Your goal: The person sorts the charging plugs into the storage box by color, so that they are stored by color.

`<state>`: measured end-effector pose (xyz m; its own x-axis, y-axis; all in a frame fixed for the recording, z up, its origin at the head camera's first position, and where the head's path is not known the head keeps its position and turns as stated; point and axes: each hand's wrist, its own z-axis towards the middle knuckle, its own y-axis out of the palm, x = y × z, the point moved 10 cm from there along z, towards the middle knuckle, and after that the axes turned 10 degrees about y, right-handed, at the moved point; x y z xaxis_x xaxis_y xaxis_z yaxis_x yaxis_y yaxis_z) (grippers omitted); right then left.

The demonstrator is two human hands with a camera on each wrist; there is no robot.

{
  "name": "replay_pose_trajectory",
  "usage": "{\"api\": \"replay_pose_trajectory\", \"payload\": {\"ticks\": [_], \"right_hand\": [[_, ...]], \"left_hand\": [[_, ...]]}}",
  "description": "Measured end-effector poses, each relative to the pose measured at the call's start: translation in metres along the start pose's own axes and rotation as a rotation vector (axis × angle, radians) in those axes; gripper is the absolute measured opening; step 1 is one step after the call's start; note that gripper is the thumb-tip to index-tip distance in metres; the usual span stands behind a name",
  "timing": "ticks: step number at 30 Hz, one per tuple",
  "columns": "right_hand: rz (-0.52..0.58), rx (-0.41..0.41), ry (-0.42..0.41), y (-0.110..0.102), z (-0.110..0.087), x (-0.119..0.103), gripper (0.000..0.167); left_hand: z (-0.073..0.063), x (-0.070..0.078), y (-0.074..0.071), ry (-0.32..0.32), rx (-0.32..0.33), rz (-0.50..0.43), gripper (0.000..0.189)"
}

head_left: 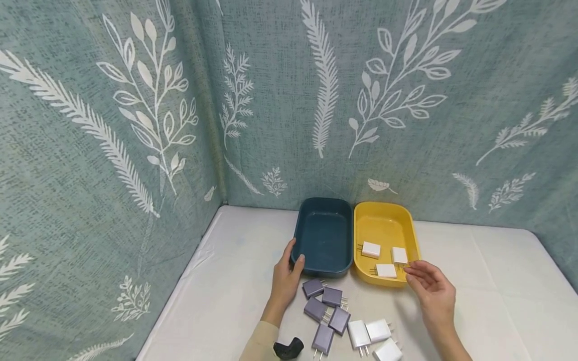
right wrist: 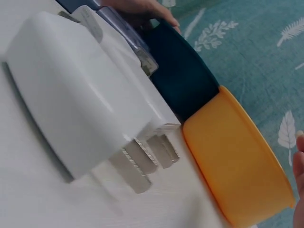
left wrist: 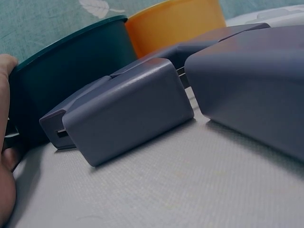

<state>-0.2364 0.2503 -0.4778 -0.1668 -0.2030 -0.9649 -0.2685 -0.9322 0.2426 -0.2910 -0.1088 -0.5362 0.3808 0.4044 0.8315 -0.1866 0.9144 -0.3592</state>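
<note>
My left hand holds the left front edge of a dark blue bin, its thumb at the front corner and fingers along the side. My right hand is at the right front corner of a yellow bin, fingertips by the rim and nothing visibly held. Three white plug chargers lie in the yellow bin; one charger is closest to the right fingertips. Several purple-grey plug chargers lie before the blue bin, large in the left wrist view, where one charger fills the middle.
Three more white chargers lie on the white table, right of the purple-grey ones. A small black object shows at my left wrist. Leaf-patterned teal cloth hangs behind the bins and along the left.
</note>
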Motion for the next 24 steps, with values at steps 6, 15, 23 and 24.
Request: {"api": "replay_pose_trajectory", "payload": {"ticks": [6, 15, 23, 24], "right_hand": [[-0.006, -0.034, -0.004, 0.003, -0.007, 0.002, 0.036], [0.075, -0.150, -0.078, 0.011, -0.017, 0.002, 0.036], [0.042, -0.201, -0.091, 0.015, -0.025, 0.005, 0.036], [0.033, -0.205, -0.086, 0.016, -0.026, 0.006, 0.036]], "left_hand": [[0.000, 0.000, 0.000, 0.000, 0.001, -0.008, 0.054], [0.000, 0.002, -0.001, -0.009, 0.002, -0.010, 0.054], [0.000, 0.003, -0.001, -0.011, 0.000, -0.005, 0.054], [0.000, 0.003, -0.001, -0.011, 0.000, -0.004, 0.054]]}}
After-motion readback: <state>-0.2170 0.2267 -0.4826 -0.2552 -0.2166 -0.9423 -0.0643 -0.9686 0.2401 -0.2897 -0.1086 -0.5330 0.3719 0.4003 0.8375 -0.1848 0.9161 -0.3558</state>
